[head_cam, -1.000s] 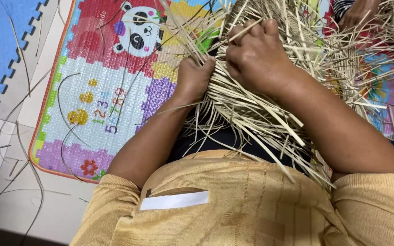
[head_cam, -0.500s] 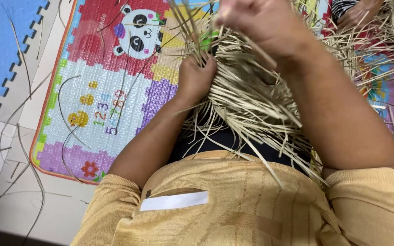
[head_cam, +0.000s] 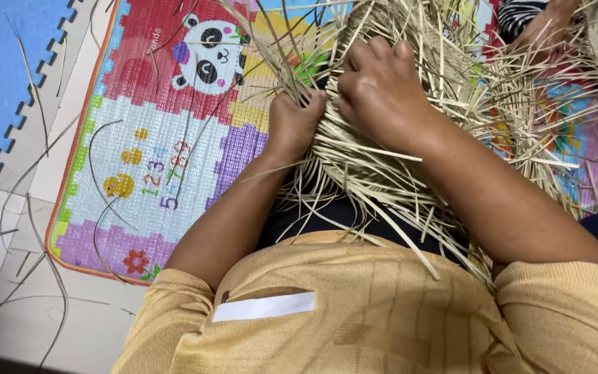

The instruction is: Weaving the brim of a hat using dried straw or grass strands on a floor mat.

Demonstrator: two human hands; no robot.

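Note:
A mass of pale dry straw strips [head_cam: 410, 173], partly woven, lies across my lap and spreads over the floor mat. My left hand [head_cam: 292, 121] grips a bunch of the strips at the left edge of the weave, fingers closed around them. My right hand [head_cam: 378, 93] presses on the weave just beside it, fingers curled over the strips and pinching some. The two hands nearly touch. Loose strip ends stick out in every direction and hide the fingertips.
A colourful children's play mat [head_cam: 167, 138] with a panda picture lies under the work. Blue and grey foam floor tiles [head_cam: 8, 83] sit to the left with stray strips on them. Another person's foot [head_cam: 541, 21] shows at the top right.
My right hand rose toward the top of the view half a second ago and has come back down onto the weave beside my left hand, which stayed gripping the strips.

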